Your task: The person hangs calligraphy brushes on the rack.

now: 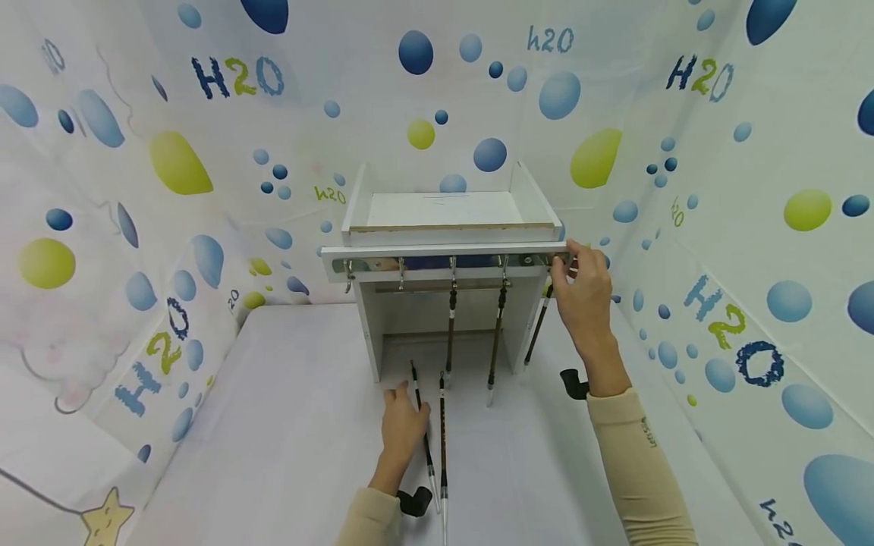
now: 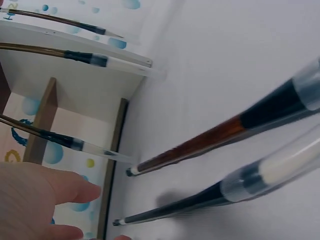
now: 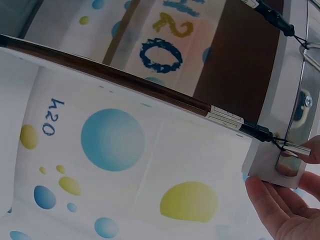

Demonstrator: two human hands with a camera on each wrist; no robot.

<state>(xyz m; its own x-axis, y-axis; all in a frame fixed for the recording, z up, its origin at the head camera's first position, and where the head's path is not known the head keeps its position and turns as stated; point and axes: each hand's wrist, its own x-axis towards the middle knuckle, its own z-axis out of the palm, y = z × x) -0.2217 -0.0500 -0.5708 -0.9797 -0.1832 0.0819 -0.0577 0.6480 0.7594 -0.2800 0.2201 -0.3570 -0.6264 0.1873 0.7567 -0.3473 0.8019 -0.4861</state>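
Note:
My right hand (image 1: 587,292) grips the right end of a white shelf's hook rail (image 1: 444,249), thumb in front and fingers behind. In the right wrist view, a brown calligraphy brush (image 3: 125,77) hangs by its cord loop from the end hook (image 3: 297,148), beside the thumb. Two more brushes, a middle one (image 1: 451,326) and one to its right (image 1: 499,326), hang from other hooks. My left hand (image 1: 404,425) reaches over the table with fingers spread near a dark brush (image 1: 428,451) lying there. A reddish-brown brush (image 2: 195,142) lies beside it; both have clear caps.
The white shelf has an open tray (image 1: 444,208) on top and side panels (image 1: 371,326) reaching down to the white table (image 1: 293,425). Bare hooks, such as the left one (image 1: 348,274), are on the rail's left part. A bubble-printed curtain (image 1: 341,76) surrounds the table.

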